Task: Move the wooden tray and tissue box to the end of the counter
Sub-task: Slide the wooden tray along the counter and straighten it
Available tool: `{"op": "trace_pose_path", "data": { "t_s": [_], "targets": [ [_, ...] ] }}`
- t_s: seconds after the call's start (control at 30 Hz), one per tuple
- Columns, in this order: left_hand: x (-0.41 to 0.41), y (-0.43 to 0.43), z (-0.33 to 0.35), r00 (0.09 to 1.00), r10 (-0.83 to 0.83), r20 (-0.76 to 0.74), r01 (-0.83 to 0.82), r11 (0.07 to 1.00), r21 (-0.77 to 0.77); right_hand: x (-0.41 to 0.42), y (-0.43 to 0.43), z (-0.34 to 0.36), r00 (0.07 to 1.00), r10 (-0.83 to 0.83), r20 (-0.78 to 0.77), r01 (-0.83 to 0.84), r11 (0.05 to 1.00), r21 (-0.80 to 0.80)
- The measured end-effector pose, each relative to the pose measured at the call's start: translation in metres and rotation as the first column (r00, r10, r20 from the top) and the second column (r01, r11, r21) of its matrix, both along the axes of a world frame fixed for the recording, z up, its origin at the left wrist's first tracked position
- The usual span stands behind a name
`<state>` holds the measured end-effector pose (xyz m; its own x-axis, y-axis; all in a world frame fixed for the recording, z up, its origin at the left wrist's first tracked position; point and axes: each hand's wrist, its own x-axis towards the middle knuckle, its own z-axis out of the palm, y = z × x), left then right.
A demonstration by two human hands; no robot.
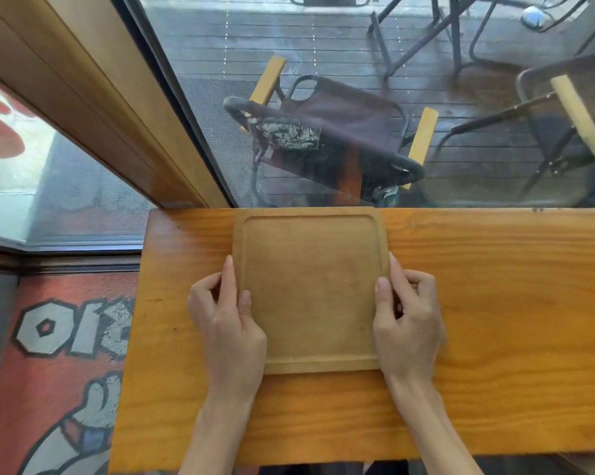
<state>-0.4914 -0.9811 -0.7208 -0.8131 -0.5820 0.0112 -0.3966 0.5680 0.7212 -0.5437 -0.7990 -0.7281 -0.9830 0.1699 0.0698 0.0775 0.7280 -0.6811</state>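
Note:
A square wooden tray [310, 289] with a raised rim and rounded corners lies flat on the orange wooden counter [495, 303], its far edge against the window. My left hand [226, 323] grips the tray's left rim, thumb on top. On the opposite rim my right hand [407, 320] holds the same way. The tray is bare inside. No tissue box is in view.
The counter's left end [135, 337] lies a little left of the tray, with a painted red floor [49, 371] beyond. A glass window [357, 97] rises directly behind the counter; folding chairs [327, 132] stand outside. A wooden frame [118, 114] slants at upper left.

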Motion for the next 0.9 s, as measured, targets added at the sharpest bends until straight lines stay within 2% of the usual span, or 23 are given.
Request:
{"op": "trace_pose_path", "data": {
  "t_s": [0.6,0.67,0.73,0.8,0.9],
  "targets": [
    [-0.004,-0.001,-0.002,0.999,0.029,-0.029,-0.029,1.0,-0.001,-0.006,-0.002,-0.004,1.0,0.001,-0.028,0.002,0.991,0.137],
    [-0.001,-0.003,0.003,0.999,-0.023,-0.026,0.023,1.0,0.005,0.0,0.002,-0.001,0.998,0.064,-0.005,-0.063,0.99,0.125],
    [0.014,-0.008,0.006,0.991,-0.116,0.067,0.125,0.981,-0.146,0.016,0.014,0.002,0.978,0.207,0.009,-0.207,0.97,0.13],
    [0.038,-0.017,0.004,0.954,-0.199,0.222,0.261,0.919,-0.296,0.037,0.032,0.001,0.942,0.332,0.041,-0.333,0.913,0.236],
    [0.066,-0.028,-0.005,0.88,-0.32,0.35,0.435,0.84,-0.325,0.052,0.049,-0.008,0.906,0.411,0.101,-0.418,0.829,0.372]
  ]
}}
